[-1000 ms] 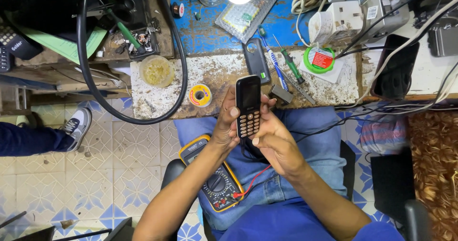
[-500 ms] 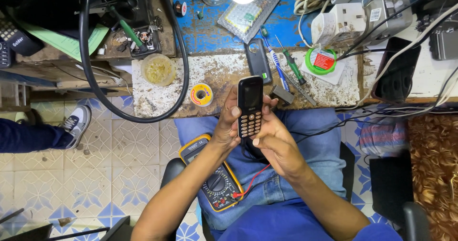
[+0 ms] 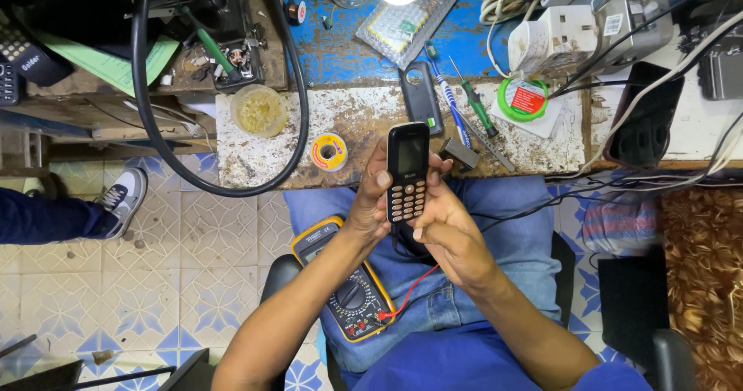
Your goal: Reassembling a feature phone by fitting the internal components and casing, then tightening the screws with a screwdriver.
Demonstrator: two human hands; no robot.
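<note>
Here your left hand (image 3: 370,205) and right hand (image 3: 449,232) clasp the black keypad phone (image 3: 407,171) (screen dark) above a yellow-edged multimeter (image 3: 344,286).

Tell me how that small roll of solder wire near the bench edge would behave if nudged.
The solder roll lies flat on its side face on the worn benchtop, so it would probably slide rather than roll. It looks small, yet wound metal wire likely makes it heavy for its size. Near the front edge, a firm push could drop it.
</note>
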